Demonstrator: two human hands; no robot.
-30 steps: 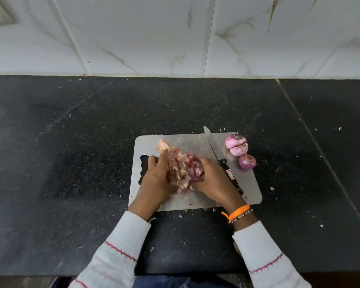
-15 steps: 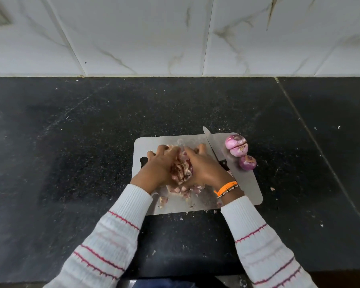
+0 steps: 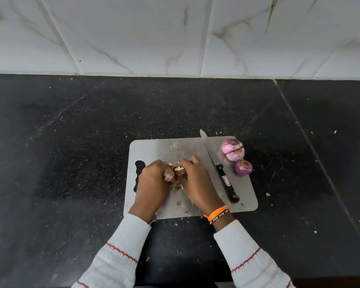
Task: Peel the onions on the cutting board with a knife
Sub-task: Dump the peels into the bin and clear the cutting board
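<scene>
Right now both of my hands are bunched around a loose heap of dry pink-brown onion skins (image 3: 175, 173) near the middle of the pale grey rectangular cutting board (image 3: 160, 146). My left hand (image 3: 152, 181) curls its fingers in against the heap from the left, and my right hand (image 3: 197, 179), the one with the orange thread band (image 3: 216, 212) at the wrist, closes on it from the right, so the grip on each side is clamped on the skins rather than on an onion or the blade. I judge the step in hand to be clearing the waste, not peeling.

Just to the right of my right hand the black-handled steel kitchen knife (image 3: 220, 169) lies flat and untouched on the board, its tip poking past the far edge. Beyond it, at the board's right side, sit the three peeled purple onions (image 3: 236, 155): two pressed together and the third just beside them, nearer me. They are near my grip but apart from it, with the knife between.

I see no unpeeled onion, so the peeling looks close to done. The next move calls for lifting the heap off in one go without shedding flakes; small bits already speckle the black stone counter (image 3: 71, 163).
</scene>
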